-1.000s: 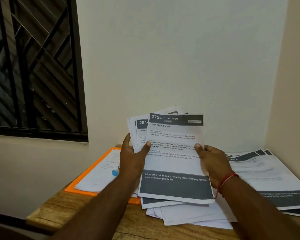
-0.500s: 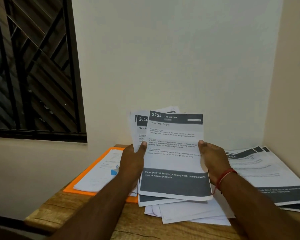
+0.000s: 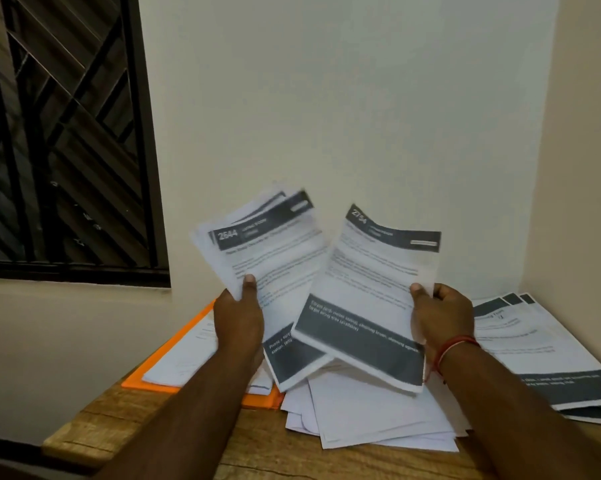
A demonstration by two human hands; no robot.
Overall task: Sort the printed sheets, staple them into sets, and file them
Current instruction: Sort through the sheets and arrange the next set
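Closest to us is the wooden worktop (image 3: 257, 455), and on it lies a messy pile of loose white sheets (image 3: 378, 420), blank side up. Above that pile we hold up printed paper in both hands. Our left hand (image 3: 238, 323) grips a bunch of sheets (image 3: 275, 251) that leans to the left. The front one has a dark bar on top with the number 2644 in white, lines of small blurry print, and a dark band at the bottom. The fingers (image 3: 249, 284) of this hand are clamped on the bunch, with the thumb on the front and the rest hidden behind the paper. Our right hand (image 3: 441, 317), with a red thread (image 3: 455, 344) round the wrist, pinches one sheet (image 3: 372, 289) by its right edge. This sheet leans to the right, says 2754 on its dark top bar, and has a dark band low down too. Its bottom left corner lies over the bunch. A bit further back on the left, an orange folder (image 3: 261, 400) lies flat with white pages (image 3: 184, 362) on it. To the right, a fanned stack of printed sheets (image 3: 541, 348) rests in the corner. Behind it all stand a pale wall (image 3: 344, 98) and a dark window (image 3: 60, 133) with bars.
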